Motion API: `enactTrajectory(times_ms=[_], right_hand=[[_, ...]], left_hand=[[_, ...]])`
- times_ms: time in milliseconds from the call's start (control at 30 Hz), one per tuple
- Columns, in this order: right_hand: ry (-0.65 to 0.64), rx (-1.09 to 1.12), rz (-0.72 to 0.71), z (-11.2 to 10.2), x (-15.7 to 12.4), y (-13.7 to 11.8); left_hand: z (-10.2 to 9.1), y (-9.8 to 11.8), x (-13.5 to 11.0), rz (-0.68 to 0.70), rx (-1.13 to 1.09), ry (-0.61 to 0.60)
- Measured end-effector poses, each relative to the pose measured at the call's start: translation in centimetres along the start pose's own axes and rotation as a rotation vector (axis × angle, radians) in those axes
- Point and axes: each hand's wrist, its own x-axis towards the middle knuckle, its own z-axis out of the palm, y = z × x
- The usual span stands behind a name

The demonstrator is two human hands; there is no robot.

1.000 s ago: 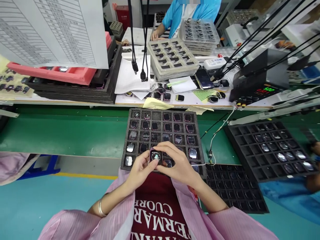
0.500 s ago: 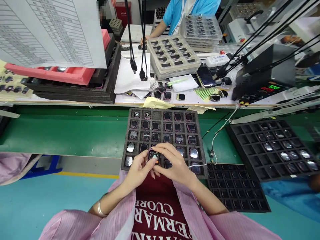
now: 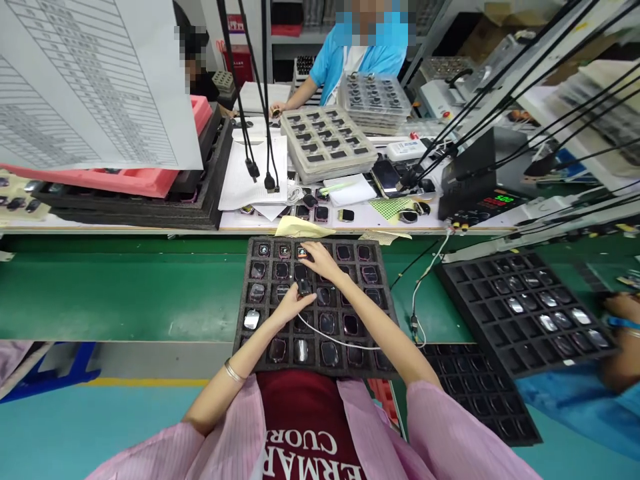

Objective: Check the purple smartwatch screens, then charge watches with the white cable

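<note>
A dark foam tray [image 3: 242, 320] filled with square smartwatches lies in front of me. My right hand [image 3: 323, 261] reaches to its back row, thumb and fingers closed at a smartwatch [image 3: 302, 253] with a lit screen in the third compartment. Lower down, over the tray's middle, my left hand [image 3: 290, 307] pinches a small black block-like piece [image 3: 304, 287]. A white cable [image 3: 340, 343] runs from just beneath that hand off to the right; its joint with the piece is hidden. Two lit watches [image 3: 284, 251] sit left of the right hand's watch.
Black trays [image 3: 500, 320] of watches lie at the right, by another person's arm [image 3: 627, 343]. Behind are a shelf with clear trays [image 3: 325, 143], a power supply [image 3: 480, 180] and hanging black cables [image 3: 267, 100]. A printed sheet [image 3: 100, 87] hangs upper left. A person in blue sits opposite.
My hands have come apart from the watch they both held near my body. The right hand has moved forward with it to the tray's back row; the left now holds the black piece.
</note>
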Motion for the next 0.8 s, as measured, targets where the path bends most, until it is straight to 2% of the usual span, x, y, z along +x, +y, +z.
enactTrajectory(times_ms=[200,367,500,600,700,800], right_hand=[[-0.156,-0.163,-0.011,-2.6,-1.1,4.0],[-0.201,-0.200,0.023,-2.8,-0.5,5.0],[-0.159,-0.159,0.028,-3.6,-1.3,3.1],[-0.158,-0.081,-0.023,-3.8,-3.8,0.0],[-0.213,-0.016,-0.093,-2.7,-6.9,-3.0],[-0.206,0.002,-0.095,-0.9,-9.0,-4.3]], left_hand=[[-0.7,-3.0,1.7,0.056,0.093,-0.132],[-1.5,-3.7,1.9,0.057,0.149,-0.201],[-2.0,-3.3,1.9,0.046,0.155,-0.246],[-2.3,-2.8,1.7,0.029,0.154,-0.261],[-2.6,-2.5,1.4,0.028,0.158,-0.240],[-2.5,-2.6,1.4,0.041,0.176,-0.194]])
